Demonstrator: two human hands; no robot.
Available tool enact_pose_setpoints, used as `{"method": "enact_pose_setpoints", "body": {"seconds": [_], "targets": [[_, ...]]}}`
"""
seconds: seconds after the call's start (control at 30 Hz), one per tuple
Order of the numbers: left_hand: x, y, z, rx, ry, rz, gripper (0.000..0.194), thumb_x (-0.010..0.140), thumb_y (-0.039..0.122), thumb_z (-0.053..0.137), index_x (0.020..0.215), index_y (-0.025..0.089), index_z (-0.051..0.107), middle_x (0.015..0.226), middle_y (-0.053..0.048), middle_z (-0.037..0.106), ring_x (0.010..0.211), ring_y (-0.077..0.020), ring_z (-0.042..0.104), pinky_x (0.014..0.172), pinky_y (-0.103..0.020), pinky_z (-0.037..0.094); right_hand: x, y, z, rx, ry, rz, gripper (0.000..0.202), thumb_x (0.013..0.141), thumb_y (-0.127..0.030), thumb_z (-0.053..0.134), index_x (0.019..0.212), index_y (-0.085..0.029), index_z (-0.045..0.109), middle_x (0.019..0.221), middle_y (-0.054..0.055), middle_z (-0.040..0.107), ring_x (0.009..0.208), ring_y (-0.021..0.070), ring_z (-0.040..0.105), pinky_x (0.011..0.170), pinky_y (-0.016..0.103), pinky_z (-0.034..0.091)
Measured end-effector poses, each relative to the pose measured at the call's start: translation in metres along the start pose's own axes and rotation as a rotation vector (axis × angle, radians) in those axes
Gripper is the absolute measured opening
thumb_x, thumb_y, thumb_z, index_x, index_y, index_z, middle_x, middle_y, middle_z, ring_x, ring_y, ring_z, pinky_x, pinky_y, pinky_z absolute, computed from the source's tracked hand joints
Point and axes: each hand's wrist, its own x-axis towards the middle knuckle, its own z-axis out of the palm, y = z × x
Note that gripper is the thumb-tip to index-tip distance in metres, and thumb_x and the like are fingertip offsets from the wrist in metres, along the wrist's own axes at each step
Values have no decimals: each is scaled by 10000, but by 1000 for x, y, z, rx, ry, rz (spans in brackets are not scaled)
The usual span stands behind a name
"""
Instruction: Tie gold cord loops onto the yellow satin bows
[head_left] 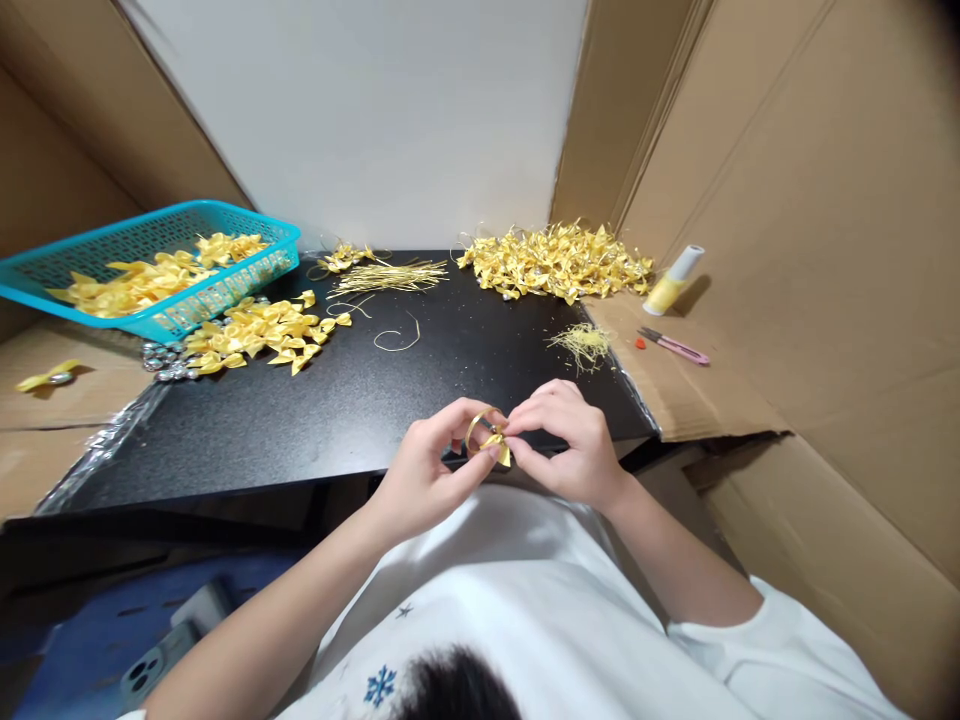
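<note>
Near the front edge of the black table, my left hand [442,455] pinches a small yellow ribbon bow [504,456] between thumb and fingers. A loop of gold cord [472,432] curves around beside the bow at those fingertips. Coming from the right, my right hand [566,440] has its thumb and forefinger pressed together at the bow's right side, where the cord meets it. The fingertips cover the exact spot they grip. Beyond the hands, a single curled gold cord [397,347] lies on the table.
A turquoise basket [217,312] of yellow bows stands at left, with loose bows [262,330] and shiny beads [169,362] before it. Gold cords [394,277] lie at the back. At right are a bow heap [555,262], thread scraps [583,345], a thread spool [675,280] and pink-handled scissors [679,347].
</note>
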Motion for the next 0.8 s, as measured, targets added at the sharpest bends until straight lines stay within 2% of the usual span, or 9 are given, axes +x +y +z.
{"method": "enact_pose_setpoints", "body": {"seconds": [0.17,0.37,0.47,0.63,0.8], "targets": [[0,-4,0,-100,-7,-58,149,883,252,631,1004,172,599,737,6,641,662,-96,566,662,-221,452,0,-1,2,-16,5,42,76,787,-156,647,766,-229,657,761,-1,729,741,169,618,765,370,448],[1,-9,0,-452,-87,-168,190,884,267,648,1035,180,573,769,2,655,736,-108,600,725,-236,470,0,-5,-1,49,6,85,68,792,-161,633,774,-226,643,763,7,712,757,171,621,761,366,451],[1,-10,0,-541,-115,-179,197,882,258,653,1040,182,563,769,4,651,740,-107,604,741,-243,477,1,-7,-2,58,-7,85,51,795,-179,631,774,-225,640,767,7,706,758,170,624,768,368,450],[1,-7,-1,-462,-116,-143,208,890,284,643,1047,173,563,768,-6,646,741,-118,604,747,-260,479,2,-8,-4,44,-13,72,71,804,-168,606,778,-222,644,763,8,701,750,168,624,778,372,446],[0,-2,-2,-258,-69,-48,185,904,285,617,1044,175,569,759,-11,643,715,-120,594,703,-252,469,1,-9,-7,43,-31,41,77,800,-182,596,818,-228,655,808,18,704,777,177,626,790,383,449]]}}
